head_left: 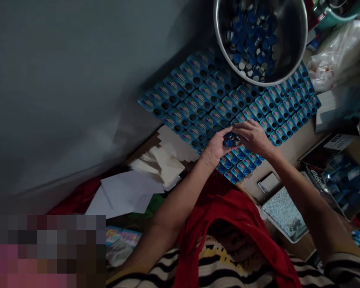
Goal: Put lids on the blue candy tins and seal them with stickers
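My left hand [218,145] is cupped above the blue printed cards, with several small round blue-and-silver caps [231,140] in its palm. Over that palm bends my right hand [253,136], fingers closed together near the left fingertips; whatever they pinch is hidden. Beneath both hands lie rows of blue cards [211,120], most with a dark round hole at one end. In the rows nearest my body, blue round pieces [240,175] fill the holes. A metal bowl [306,36] beyond the hands holds many loose blue and silver caps.
A grey wall [78,80] borders the left side. White papers [129,192] and crumpled cloth or paper [159,168] lie near my left arm. By my right arm are a phone-like slab [268,183], a tray of pale bits [285,214] and an open box [321,180] of blue items.
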{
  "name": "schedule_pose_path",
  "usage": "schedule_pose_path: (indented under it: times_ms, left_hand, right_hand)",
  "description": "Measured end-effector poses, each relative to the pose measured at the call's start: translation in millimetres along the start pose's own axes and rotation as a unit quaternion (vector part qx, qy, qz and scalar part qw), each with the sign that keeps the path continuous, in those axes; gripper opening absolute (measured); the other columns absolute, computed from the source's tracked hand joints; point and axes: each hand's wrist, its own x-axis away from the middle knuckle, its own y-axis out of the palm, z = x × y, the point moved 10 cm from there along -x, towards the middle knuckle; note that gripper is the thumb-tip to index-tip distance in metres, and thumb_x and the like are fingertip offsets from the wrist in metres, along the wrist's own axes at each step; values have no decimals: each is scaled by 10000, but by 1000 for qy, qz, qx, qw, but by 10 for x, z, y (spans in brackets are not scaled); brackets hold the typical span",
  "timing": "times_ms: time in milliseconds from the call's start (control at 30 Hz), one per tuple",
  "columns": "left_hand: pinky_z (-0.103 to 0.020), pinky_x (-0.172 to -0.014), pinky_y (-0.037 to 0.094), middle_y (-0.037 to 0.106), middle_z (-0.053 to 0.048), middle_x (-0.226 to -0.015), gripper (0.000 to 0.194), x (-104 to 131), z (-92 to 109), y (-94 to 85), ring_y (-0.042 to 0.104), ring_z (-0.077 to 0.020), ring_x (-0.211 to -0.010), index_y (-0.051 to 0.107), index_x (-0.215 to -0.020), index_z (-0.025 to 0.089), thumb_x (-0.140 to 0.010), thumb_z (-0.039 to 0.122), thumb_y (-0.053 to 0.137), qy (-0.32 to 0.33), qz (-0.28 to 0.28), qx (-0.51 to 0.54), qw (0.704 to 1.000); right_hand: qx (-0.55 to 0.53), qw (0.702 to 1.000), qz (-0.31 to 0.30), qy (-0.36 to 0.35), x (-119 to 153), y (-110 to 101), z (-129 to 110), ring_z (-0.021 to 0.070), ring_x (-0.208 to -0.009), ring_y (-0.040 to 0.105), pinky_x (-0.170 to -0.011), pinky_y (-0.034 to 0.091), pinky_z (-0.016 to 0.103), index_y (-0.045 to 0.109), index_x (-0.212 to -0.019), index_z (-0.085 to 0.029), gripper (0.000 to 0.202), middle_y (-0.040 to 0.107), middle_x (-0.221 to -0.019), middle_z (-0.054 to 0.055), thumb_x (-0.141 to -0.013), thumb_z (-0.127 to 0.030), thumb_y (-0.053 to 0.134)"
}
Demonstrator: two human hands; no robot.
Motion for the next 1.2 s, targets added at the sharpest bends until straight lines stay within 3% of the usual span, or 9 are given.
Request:
schedule_pose_path:
  times_ms: [67, 167, 333, 500, 667, 833, 1033, 1100, 1200]
  left_hand:
    - [-466, -992, 660, 808, -41, -817, 111, -11, -35, 8, 812, -221, -846, 731, -1030, 163, -962, 200, 652, -17, 15, -15, 1000]
    - [-482, -992, 661, 795, -49, -774, 122, 0, -50, 69, 814, -238, -847, 722, -945, 161, -985, 205, 616, -37, 14, -39, 998]
    - [-414, -970, 660, 839, -108, -1084, 285, 92, 232, 154, 809, -250, -1046, 762, -1199, 160, -1016, 251, 564, 10, -49, -46, 998]
    - [-398, -976, 654, 824, -96, -1201, 324, 238, 616, 30, 801, -240, -1082, 747, -1270, 171, -1028, 291, 569, 55, -55, -26, 997]
    - [-439, -1041, 626, 815, -105, -1237, 376, 236, 772, 35, 779, -267, -1173, 729, -1334, 193, -1018, 347, 596, 45, -72, -5, 996]
    - [-439, -1070, 610, 820, -100, -1215, 331, 184, 808, 32, 773, -253, -1175, 759, -1243, 170, -990, 321, 608, 65, -90, 2, 994]
    - [-448, -1072, 610, 834, -57, -1002, 170, 80, 779, -125, 793, -219, -1022, 786, -1039, 177, -951, 245, 656, 83, -44, 5, 996]
    - [-428, -1049, 622, 819, -35, -909, 106, 42, 723, -159, 793, -196, -926, 774, -964, 175, -930, 218, 684, 72, -6, 8, 997]
    - [-400, -1030, 627, 814, -38, -875, 96, 32, 630, -125, 793, -187, -895, 764, -924, 164, -923, 186, 670, 48, 19, 5, 999]
  right_hand:
    - [-39, 999, 8, -13, 43, 71, -43, 255, -1089, 653, -1028, 509, 420, 812, -1144, -293, 306, 780, -1198, 76, -995, -230, 552]
    - [-102, 989, 79, 70, -18, 5, 195, 223, -964, 696, -935, 556, 370, 831, -1065, -262, 295, 788, -1038, 65, -964, -227, 555]
    - [-71, 939, 205, 265, -334, -276, 789, 239, -952, 734, -920, 569, 382, 828, -1031, -208, 276, 801, -1008, 70, -891, -221, 590]
    - [16, 937, 144, 318, -820, -239, 1144, 278, -968, 725, -906, 563, 422, 804, -948, -205, 188, 785, -933, 84, -912, -298, 644]
    - [40, 930, 84, 355, -1024, -231, 1369, 262, -930, 716, -877, 559, 453, 766, -905, -165, 372, 731, -880, 101, -1001, -496, 627]
    - [87, 931, 75, 348, -892, -370, 959, 253, -927, 698, -909, 548, 430, 773, -998, -173, 217, 760, -940, 91, -946, -377, 720]
    - [-43, 989, 68, 126, -673, -96, -69, 189, -875, 663, -835, 539, 307, 805, -1069, -250, 205, 720, -1012, 48, -924, -237, 661]
    - [-51, 991, 56, 106, -617, 20, -156, 188, -886, 664, -822, 532, 296, 816, -1003, -243, 194, 704, -1022, 54, -879, -191, 676]
    - [-67, 985, 76, 142, -562, 87, 10, 184, -852, 673, -801, 527, 287, 795, -911, -213, 174, 708, -946, 43, -831, -141, 657]
